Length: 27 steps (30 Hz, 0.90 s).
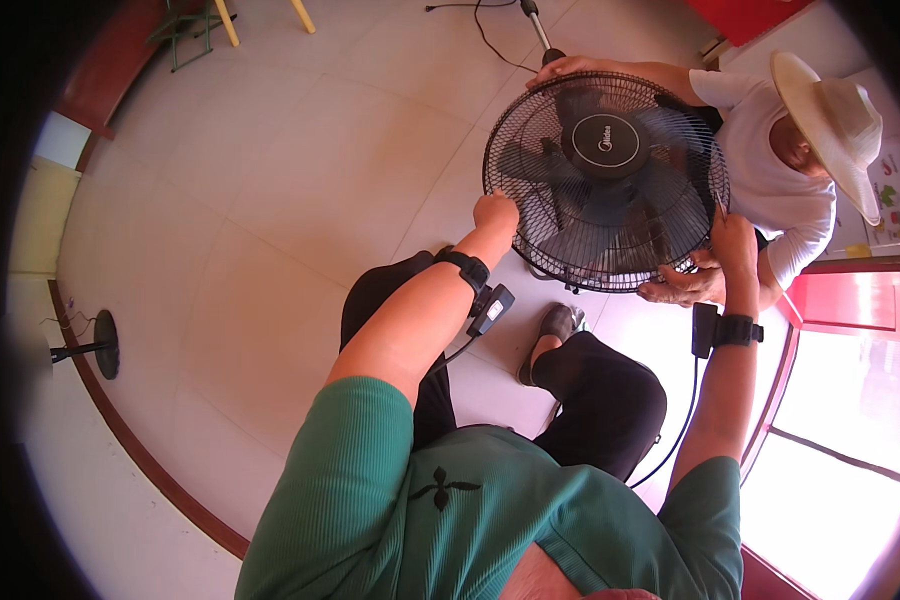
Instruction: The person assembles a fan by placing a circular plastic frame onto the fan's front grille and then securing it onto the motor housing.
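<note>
A black pedestal fan (pixel 607 143) with a round wire grille and dark blades is in front of me, its face turned up toward me. My left hand (pixel 497 213) is closed at the left rim of the grille. At the right rim, my right hand (pixel 735 240) is closed too, with a thin, slender thing sticking up from its fingers against the wire; its kind is too small to tell. A co-worker's hand (pixel 685 282) supports the lower right rim, and their other hand (pixel 562 68) rests at the top of the grille.
The co-worker, in a pale hat (pixel 840 115) and white shirt, crouches right of the fan. The fan's pole (pixel 540 25) and a black cord (pixel 490 40) lie beyond it. A round black base (pixel 107 344) stands by the left wall. A bright doorway (pixel 840 410) is at right.
</note>
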Tool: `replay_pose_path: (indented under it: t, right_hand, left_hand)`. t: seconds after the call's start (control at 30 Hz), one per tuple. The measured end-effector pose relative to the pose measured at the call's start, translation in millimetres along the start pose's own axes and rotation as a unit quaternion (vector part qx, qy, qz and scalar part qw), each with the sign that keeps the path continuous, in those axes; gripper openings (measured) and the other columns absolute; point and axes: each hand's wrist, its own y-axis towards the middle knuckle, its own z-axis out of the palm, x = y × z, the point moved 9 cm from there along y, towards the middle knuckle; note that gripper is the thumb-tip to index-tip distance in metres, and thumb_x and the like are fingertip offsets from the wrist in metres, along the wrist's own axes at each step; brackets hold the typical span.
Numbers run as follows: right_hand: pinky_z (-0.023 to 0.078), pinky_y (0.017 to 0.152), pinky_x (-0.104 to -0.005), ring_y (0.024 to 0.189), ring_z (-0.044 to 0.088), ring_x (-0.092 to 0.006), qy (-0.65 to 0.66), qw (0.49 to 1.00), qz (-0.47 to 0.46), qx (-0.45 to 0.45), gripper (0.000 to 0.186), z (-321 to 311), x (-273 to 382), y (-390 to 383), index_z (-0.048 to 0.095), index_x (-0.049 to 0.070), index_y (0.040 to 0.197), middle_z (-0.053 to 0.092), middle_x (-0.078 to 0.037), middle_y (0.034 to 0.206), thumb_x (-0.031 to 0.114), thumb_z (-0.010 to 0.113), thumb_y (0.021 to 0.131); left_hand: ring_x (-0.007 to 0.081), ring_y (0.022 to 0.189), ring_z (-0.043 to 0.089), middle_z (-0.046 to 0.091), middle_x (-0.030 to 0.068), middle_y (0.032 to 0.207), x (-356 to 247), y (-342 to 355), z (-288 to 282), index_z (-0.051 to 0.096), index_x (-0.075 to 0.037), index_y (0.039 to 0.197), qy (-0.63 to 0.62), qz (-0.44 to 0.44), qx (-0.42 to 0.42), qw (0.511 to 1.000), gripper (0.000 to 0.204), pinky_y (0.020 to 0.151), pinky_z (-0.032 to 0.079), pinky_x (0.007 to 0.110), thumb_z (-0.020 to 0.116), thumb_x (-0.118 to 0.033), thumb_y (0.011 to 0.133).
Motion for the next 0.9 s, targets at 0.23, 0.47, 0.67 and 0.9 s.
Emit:
replay_pose_path:
  t: [0.23, 0.47, 0.67, 0.9]
  right_hand:
    - [0.048, 0.068, -0.0512, 0.075, 0.059, -0.0466, -0.061, 0.990, -0.125, -0.004, 0.053, 14, 2, 23, 0.063, -0.007, 0.073, 0.059, -0.032, 0.075, 0.038, 0.043, 0.092]
    - [0.046, 0.073, -0.0502, 0.081, 0.059, -0.0454, 0.038, 0.998, -0.013, -0.038, 0.062, 4, -46, 9, 0.065, -0.005, 0.075, 0.059, -0.030, 0.074, 0.052, 0.045, 0.088]
    - [0.039, 0.044, -0.0287, 0.048, 0.048, -0.0122, 0.291, 0.944, 0.155, -0.007, 0.045, -27, -121, -117, 0.066, 0.000, 0.078, 0.054, -0.004, 0.054, 0.044, 0.062, 0.085]
    - [0.037, 0.035, -0.0295, 0.041, 0.046, -0.0141, 0.359, 0.781, 0.483, 0.165, 0.036, 132, -260, -440, 0.060, 0.000, 0.073, 0.052, -0.005, 0.056, 0.034, 0.060, 0.083]
  left_hand:
    - [0.0337, 0.072, 0.063, 0.064, 0.0202, 0.087, 20, 56, 12, 0.060, 0.003, 0.096, 0.176, 0.109, 0.003, 0.978, 0.028, 0.062, 0.051, 0.041, 0.043, -0.018, 0.092]
    - [0.0334, 0.091, 0.058, 0.058, 0.0186, 0.109, 54, 65, 31, 0.051, 0.000, 0.117, -0.154, -0.103, 0.152, 0.971, 0.035, 0.069, 0.050, 0.052, 0.043, -0.017, 0.088]
    - [0.0370, 0.111, 0.052, 0.052, 0.0180, 0.123, 51, 54, 53, 0.049, -0.001, 0.123, -0.196, -0.093, 0.319, 0.923, 0.039, 0.094, 0.042, 0.058, 0.047, -0.024, 0.091]
    - [0.0369, 0.132, 0.030, 0.029, 0.0179, 0.144, 26, 53, 31, 0.028, -0.003, 0.140, -0.079, -0.090, 0.285, 0.951, 0.060, 0.106, 0.028, 0.055, 0.033, -0.044, 0.096]
